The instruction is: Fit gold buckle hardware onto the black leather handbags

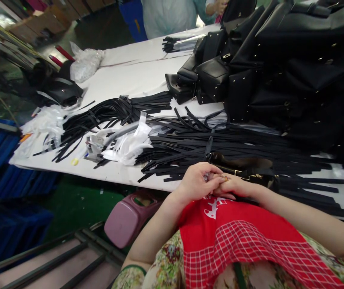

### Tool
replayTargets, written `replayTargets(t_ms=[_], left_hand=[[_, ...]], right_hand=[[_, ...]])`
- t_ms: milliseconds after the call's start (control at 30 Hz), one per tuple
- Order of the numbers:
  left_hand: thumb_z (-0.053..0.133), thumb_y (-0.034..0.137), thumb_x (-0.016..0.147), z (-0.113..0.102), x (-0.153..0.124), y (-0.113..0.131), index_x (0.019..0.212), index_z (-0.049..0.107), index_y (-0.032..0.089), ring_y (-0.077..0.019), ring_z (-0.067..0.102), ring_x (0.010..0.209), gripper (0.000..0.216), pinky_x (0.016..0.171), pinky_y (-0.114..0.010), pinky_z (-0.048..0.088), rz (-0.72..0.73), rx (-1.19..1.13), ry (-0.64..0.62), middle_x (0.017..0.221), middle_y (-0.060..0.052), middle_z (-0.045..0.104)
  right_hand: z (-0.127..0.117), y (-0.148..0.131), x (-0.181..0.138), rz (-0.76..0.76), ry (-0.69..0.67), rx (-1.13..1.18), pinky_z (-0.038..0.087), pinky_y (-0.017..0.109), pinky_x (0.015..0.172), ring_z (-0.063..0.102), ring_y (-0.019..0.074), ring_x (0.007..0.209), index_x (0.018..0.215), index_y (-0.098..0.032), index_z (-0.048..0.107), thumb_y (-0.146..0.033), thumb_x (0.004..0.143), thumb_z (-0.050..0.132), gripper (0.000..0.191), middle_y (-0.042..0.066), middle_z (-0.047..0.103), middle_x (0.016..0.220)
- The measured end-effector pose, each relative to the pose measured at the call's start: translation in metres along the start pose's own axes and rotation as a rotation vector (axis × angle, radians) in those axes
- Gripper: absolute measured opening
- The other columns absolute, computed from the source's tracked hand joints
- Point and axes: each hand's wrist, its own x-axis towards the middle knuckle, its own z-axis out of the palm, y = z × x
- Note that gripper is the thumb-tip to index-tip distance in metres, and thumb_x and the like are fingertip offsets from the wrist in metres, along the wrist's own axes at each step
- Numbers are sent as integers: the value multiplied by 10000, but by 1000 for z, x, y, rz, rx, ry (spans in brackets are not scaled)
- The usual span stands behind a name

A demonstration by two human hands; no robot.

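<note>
My left hand (pixel 196 181) and my right hand (pixel 237 185) meet at the near edge of the white table (pixel 123 76), fingers curled and pressed together around a small metal part that is too small to make out. Just beyond them lies a black strap with a gold buckle (pixel 241 165), on top of a wide heap of black leather straps (pixel 220 142). A red checked apron (pixel 235 237) covers my front below the hands.
A pile of black handbags (pixel 280 60) fills the table's right. Another strap bundle (pixel 111 112), white plastic wrappers (pixel 130 142) and a clear bag (pixel 84 64) lie to the left. A purple stool (pixel 126 218) stands below. Another person (pixel 172 16) stands at the far side.
</note>
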Motion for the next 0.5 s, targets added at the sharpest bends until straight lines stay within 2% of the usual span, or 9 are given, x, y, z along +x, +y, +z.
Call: replayTargets(t_ms=[33,167,233,267,300,333,400,467,500], left_hand=[[689,287,794,0,1,1,828,727,185,-132,622,721,114,706,-237,474,-14,2,-12,780,-12,702],[685,323,806,-4,6,5,741,699,182,-127,608,673,156,658,-232,467,-64,27,-75,728,-4,678],[677,305,815,-4,6,5,734,689,189,-137,614,702,142,688,-246,471,-42,84,-96,745,-3,681],[668,291,822,-3,5,4,740,684,191,-142,614,719,130,704,-255,472,-20,128,-95,754,-5,678],[655,276,831,-2,4,3,753,679,192,-149,613,736,117,719,-265,473,2,181,-83,765,-8,673],[636,260,842,0,2,2,769,672,191,-155,611,755,107,731,-274,473,22,236,-64,777,-13,666],[593,228,863,5,-1,-1,794,653,188,-164,605,784,100,747,-287,475,52,319,-21,797,-21,654],[580,205,864,9,-3,-2,805,635,183,-162,600,788,84,749,-286,475,64,329,32,805,-23,646],[585,204,861,10,-3,-2,807,632,182,-158,597,778,75,744,-282,474,61,313,57,799,-20,644]], right_hand=[[1,-1,1,4,-5,1,209,214,363,302,62,318,632,-154,544,-148,648,499,48,-77,415,354],[3,1,0,47,15,-9,214,218,364,306,64,305,826,-117,634,-187,672,538,195,-85,463,394],[1,4,-1,35,20,-21,224,227,385,309,63,324,755,-130,628,-241,722,594,121,-79,458,403],[-1,6,-1,-7,16,-7,246,236,410,321,68,346,669,-143,604,-303,750,622,180,-70,442,397],[-3,8,-1,-69,5,28,267,249,438,330,75,367,577,-160,561,-404,780,626,324,-58,418,385],[-6,10,0,-130,-12,76,285,265,465,339,86,387,494,-179,506,-533,811,584,481,-44,390,370],[-10,13,2,-205,-61,172,304,296,505,359,111,412,396,-211,427,-747,849,345,707,-10,350,351],[-12,16,4,-205,-86,216,304,311,519,361,122,408,368,-218,421,-783,864,90,821,11,333,340],[-13,17,5,-197,-92,219,305,312,525,365,124,407,365,-217,421,-771,866,19,848,17,331,338]])
